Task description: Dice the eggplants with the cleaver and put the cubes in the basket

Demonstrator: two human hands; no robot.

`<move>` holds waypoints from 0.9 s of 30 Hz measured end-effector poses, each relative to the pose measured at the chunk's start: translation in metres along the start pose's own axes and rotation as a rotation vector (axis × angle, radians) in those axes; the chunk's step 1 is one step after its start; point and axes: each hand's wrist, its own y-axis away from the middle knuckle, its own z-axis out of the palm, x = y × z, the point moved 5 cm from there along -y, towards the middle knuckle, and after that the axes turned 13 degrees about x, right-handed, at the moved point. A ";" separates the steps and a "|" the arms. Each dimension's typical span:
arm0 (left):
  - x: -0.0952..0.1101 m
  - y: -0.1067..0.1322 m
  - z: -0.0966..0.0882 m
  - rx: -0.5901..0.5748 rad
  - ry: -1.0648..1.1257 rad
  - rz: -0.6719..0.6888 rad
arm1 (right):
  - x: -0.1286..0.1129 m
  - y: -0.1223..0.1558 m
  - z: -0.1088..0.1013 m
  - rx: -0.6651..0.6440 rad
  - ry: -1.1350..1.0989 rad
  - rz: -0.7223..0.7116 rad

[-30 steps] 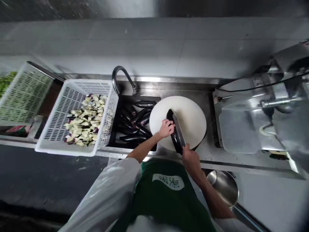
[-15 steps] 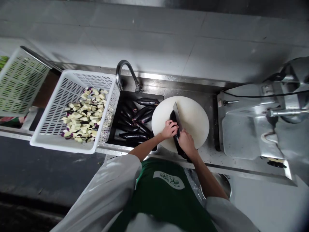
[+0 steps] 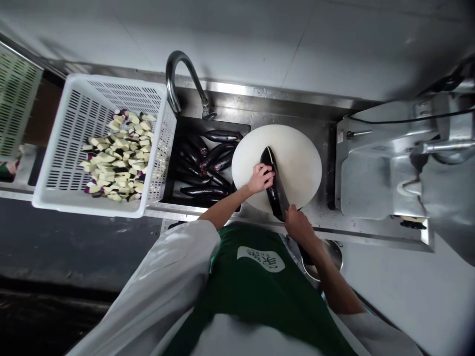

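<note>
A dark eggplant (image 3: 273,194) lies lengthwise on the round white cutting board (image 3: 301,163), with a pale cut line showing at its far end. My left hand (image 3: 261,179) is closed over the eggplant, fingers curled on its upper half. In my right hand (image 3: 298,223) is the handle of a knife (image 3: 283,195), whose blade runs along the eggplant's right side, in the cut. How deep the blade sits I cannot tell. Several whole eggplants (image 3: 202,192) lie in the sink left of the board.
A white plastic basket (image 3: 100,210) holding cut eggplant chunks (image 3: 120,155) stands left of the sink. A curved faucet (image 3: 187,66) rises behind it. To the right is a metal machine (image 3: 365,185) with a cable; below the counter edge, a metal pot (image 3: 333,253).
My right hand has drawn the knife toward my body along the eggplant, leaving a pale slit at the far end. My left hand stays on the eggplant. The camera view has shifted.
</note>
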 end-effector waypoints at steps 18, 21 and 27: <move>-0.022 0.034 -0.069 -0.094 -0.100 0.091 | 0.017 -0.007 0.056 0.142 -0.102 0.034; -0.024 0.041 -0.074 -0.114 -0.102 0.074 | 0.006 -0.004 0.043 0.141 -0.077 0.039; -0.022 0.034 -0.060 -0.081 -0.095 0.089 | -0.043 -0.004 0.018 0.231 -0.015 -0.024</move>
